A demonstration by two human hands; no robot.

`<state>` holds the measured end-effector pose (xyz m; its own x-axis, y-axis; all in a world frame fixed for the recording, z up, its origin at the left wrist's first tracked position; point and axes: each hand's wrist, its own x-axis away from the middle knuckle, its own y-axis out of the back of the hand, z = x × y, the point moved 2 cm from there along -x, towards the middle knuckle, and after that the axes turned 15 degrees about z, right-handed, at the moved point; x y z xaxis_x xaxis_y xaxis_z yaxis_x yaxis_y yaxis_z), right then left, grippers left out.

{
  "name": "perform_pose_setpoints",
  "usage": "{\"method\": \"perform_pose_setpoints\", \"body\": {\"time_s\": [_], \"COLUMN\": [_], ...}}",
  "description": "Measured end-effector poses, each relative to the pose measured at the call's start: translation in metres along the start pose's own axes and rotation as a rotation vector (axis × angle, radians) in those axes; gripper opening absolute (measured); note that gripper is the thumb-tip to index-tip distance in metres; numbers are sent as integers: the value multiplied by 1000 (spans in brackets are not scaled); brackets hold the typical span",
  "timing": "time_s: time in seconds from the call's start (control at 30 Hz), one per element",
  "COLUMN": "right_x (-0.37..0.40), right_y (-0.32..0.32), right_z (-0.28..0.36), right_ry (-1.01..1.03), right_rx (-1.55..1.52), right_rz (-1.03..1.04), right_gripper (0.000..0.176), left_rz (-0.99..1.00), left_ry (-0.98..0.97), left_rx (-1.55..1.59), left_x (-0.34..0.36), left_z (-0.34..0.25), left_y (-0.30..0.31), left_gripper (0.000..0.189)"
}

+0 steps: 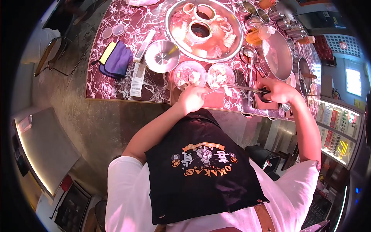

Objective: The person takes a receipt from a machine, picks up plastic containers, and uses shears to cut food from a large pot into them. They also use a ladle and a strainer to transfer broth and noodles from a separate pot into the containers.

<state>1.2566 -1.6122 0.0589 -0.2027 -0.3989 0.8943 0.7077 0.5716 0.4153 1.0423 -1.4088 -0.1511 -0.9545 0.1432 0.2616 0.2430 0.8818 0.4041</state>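
My right hand [280,91] is closed round the dark handle of what looks like long metal scissors [241,87]. Their blades point left, to the near edge of the right bowl of chopped food [220,76]. My left hand [192,99] is closed at the near rim of the left bowl of chopped food [189,74]. A thin pale strip shows between its fingertips and the scissors' tip; I cannot make out what it is. Both bowls stand side by side near the table's front edge, on a reddish board [213,101].
Behind the bowls is a large round metal tray [170,44] of food with two sauce pots [199,30]. At left are an empty metal bowl [162,56], a long-bladed knife [145,45], a paper label [138,79] and purple cloths [116,60]. Right stand a big pan [277,54] and ladle [249,52].
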Motion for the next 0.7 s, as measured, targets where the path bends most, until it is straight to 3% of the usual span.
{"method": "perform_pose_setpoints", "body": {"time_s": [0.17,0.27,0.5,0.63,0.7], "right_x": [10,-9,-14,-24,-32], "right_y": [8,-2,-52,-94,-127], "right_z": [14,12,-2,-30,-50], "right_ry": [-54,-74,-82,-33,50], "right_rx": [-37,-26,-134,-407,-694], "right_rz": [-47,-55,-214,-240,-227], "right_gripper": [43,45,51,49,45], "left_rz": [-188,-104,-107,-97,-91], "left_ry": [15,76,86,57,46], "left_rx": [0,-39,-11,-63,-70], "left_x": [3,1,1,0,2], "left_z": [4,9,10,15,17], "left_y": [9,15,4,6,7], "left_gripper": [22,27,26,27,28]}}
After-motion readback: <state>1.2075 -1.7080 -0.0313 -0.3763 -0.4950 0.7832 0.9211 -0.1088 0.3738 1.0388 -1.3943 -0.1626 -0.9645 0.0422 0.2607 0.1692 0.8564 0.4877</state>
